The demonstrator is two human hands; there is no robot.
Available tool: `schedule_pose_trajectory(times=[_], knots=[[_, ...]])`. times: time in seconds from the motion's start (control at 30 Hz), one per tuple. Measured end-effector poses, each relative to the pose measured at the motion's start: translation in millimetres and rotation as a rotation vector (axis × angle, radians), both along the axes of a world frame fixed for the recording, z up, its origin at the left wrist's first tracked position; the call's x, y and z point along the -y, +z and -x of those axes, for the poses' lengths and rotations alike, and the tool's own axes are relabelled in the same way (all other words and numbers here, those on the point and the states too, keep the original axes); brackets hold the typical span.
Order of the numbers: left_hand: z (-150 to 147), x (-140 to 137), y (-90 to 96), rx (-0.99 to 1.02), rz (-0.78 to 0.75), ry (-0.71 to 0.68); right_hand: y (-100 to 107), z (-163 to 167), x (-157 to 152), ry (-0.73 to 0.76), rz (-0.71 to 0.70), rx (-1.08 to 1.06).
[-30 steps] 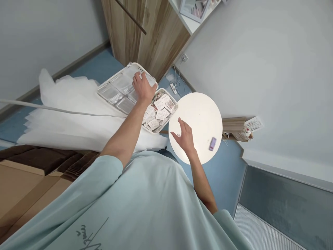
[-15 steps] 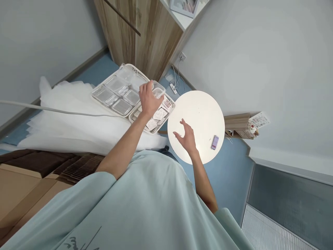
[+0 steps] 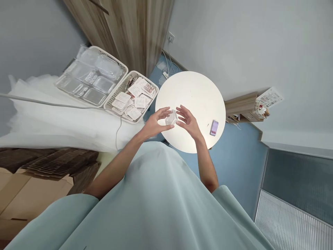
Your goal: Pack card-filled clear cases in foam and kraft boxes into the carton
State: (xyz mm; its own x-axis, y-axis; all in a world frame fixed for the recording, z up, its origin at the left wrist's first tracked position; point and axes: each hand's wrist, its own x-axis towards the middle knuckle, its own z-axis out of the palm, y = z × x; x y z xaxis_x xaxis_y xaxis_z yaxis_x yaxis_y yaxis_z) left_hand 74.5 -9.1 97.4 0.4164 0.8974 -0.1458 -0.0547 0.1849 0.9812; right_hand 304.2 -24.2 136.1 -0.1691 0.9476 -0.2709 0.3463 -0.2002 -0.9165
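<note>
A small clear plastic box (image 3: pixel 171 118) is above the near left part of the round white table (image 3: pixel 197 90). My left hand (image 3: pixel 155 123) grips it from the left, with the thumb on the near side and the fingers along the far side. On the box's right, my right hand (image 3: pixel 189 122) is open with curved, parted fingers. Its fingertips come right up to the box's edge; whether they touch it I cannot tell. A phone (image 3: pixel 214 127), partly blurred, lies at the table's right edge.
Left of the table, a white basket (image 3: pixel 110 100) holds several printed cards (image 3: pixel 135 89). Beside it another basket (image 3: pixel 124 66) contains clear plastic packs (image 3: pixel 100 83). White wrapping sheet (image 3: pixel 65 128) and flattened cardboard (image 3: pixel 39 194) lie at the left. A cable (image 3: pixel 52 104) crosses the sheet.
My left hand has brought the clear box from over the card basket to the table, rightward and toward me. My right hand has come up beside it. The view has shifted.
</note>
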Motion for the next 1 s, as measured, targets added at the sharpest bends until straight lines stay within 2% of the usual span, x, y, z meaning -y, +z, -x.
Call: schedule_pose_trajectory(times=[0.23, 0.5, 0.7, 1.0], knots=[[-38, 32, -1.9, -0.038, 0.079, -0.117, -7, -39, 44, 0.016, 0.000, -0.094], [-72, 55, -8.3, -0.076, 0.188, -0.184, -29, -69, 79, -0.098, 0.102, -0.224], [-86, 65, -13.5, -0.132, 0.261, -0.219, -43, -87, 95, -0.136, 0.154, -0.329], [-104, 77, -10.4, -0.199, 0.261, -0.194, -44, -107, 102, -0.128, 0.175, -0.354]])
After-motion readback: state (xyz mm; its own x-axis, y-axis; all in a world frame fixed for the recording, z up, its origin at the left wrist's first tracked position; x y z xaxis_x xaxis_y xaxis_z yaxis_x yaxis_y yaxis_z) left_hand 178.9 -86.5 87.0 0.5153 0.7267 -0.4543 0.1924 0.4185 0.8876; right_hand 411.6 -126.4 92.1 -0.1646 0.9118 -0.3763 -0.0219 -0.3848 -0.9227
